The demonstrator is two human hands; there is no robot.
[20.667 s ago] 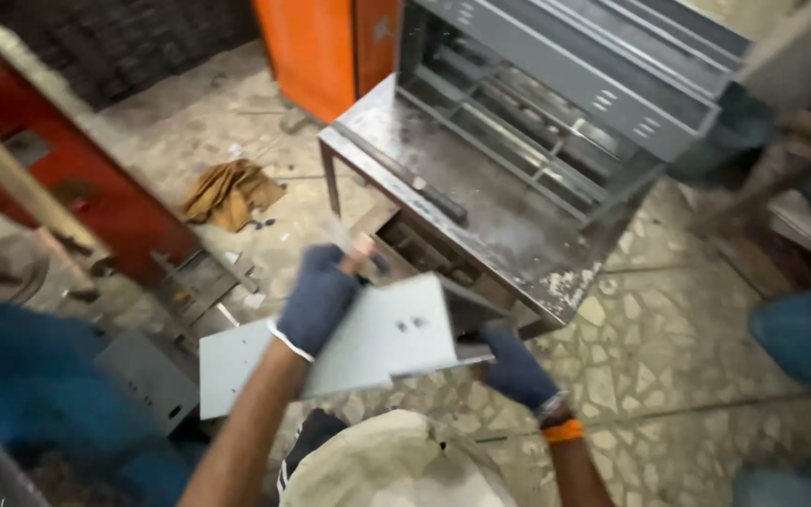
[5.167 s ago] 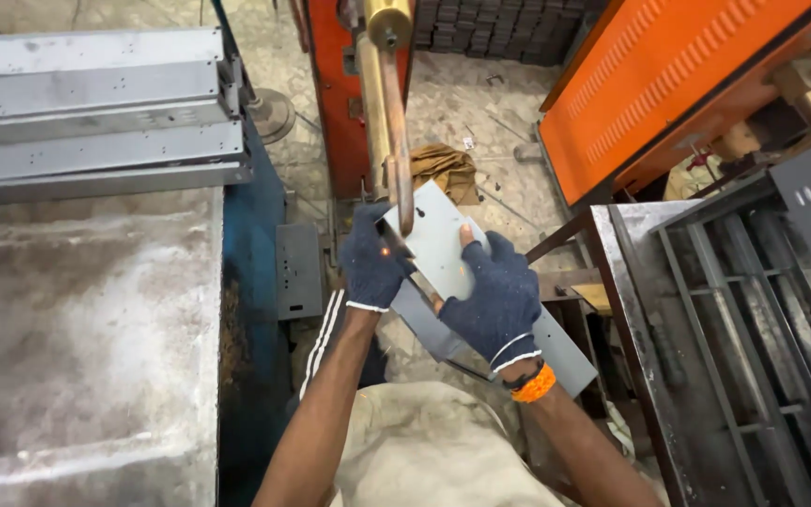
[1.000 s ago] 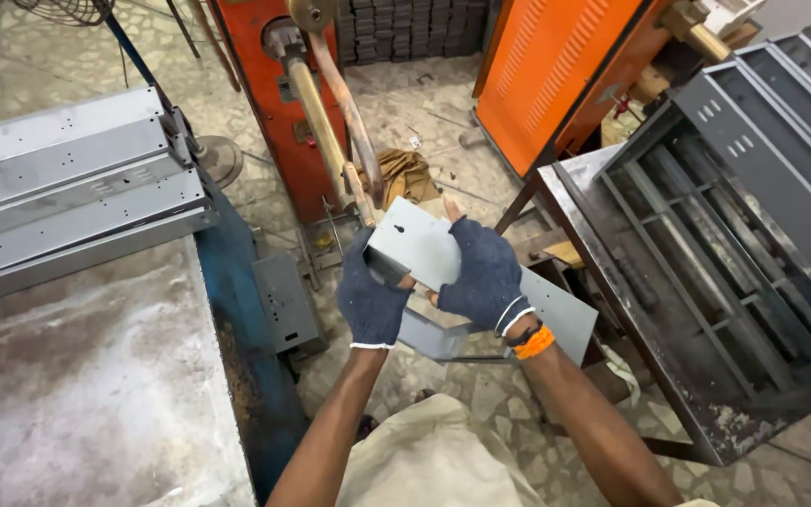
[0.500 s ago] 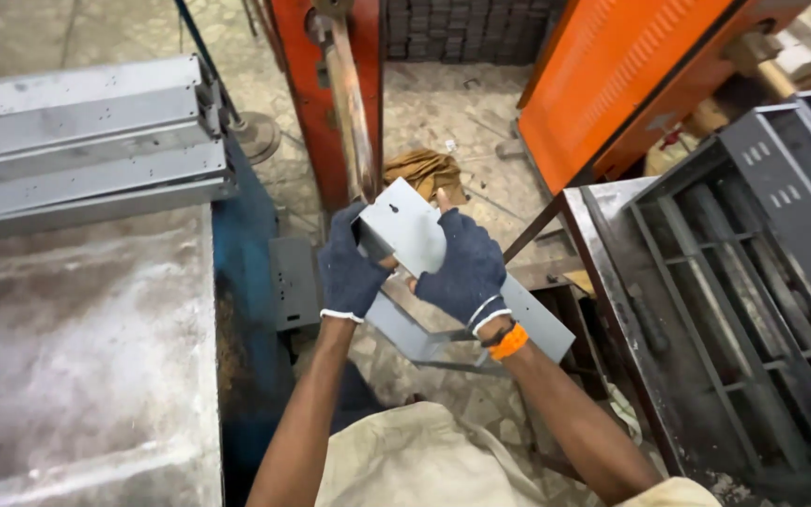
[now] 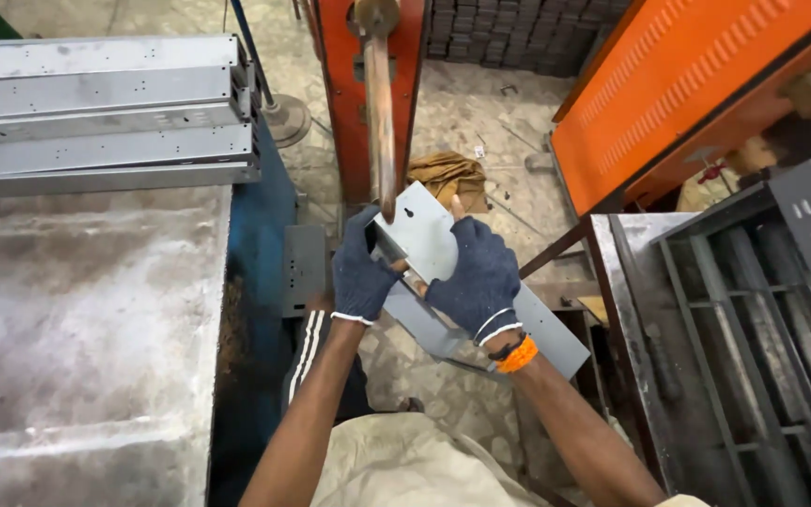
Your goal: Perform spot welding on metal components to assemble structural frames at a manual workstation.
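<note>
Both gloved hands clamp one bent grey sheet-metal bracket (image 5: 429, 246) at frame centre; left hand (image 5: 360, 277) wraps the bracket's left edge, right hand (image 5: 477, 279) grips it from the right over the face, one bare fingertip poking through the glove at 12 o'clock of that hand; the bracket's long leg runs down toward 4 o'clock past the orange wristband (image 5: 517, 356). Held tilted, upper end tucked right under the tip of the copper rod (image 5: 379, 113) that hangs from the red machine column (image 5: 349, 84) at 12 o'clock; two-handed grip looks meant to keep the sheet steady against that tip; whether tip and sheet actually touch, cannot tell.

Surroundings: worn steel table (image 5: 86, 310) at 9 o'clock, stacked grey channel sections (image 5: 105, 113) on its far end at 10 o'clock; orange perforated panel (image 5: 696, 84) at 2 o'clock; dark grey frame with crossbars (image 5: 753, 329) at 3 o'clock; crumpled brown cloth (image 5: 445, 171) on the floor just past the bracket. Tight slot: table edge left, frame right, little swing room for the long leg.
</note>
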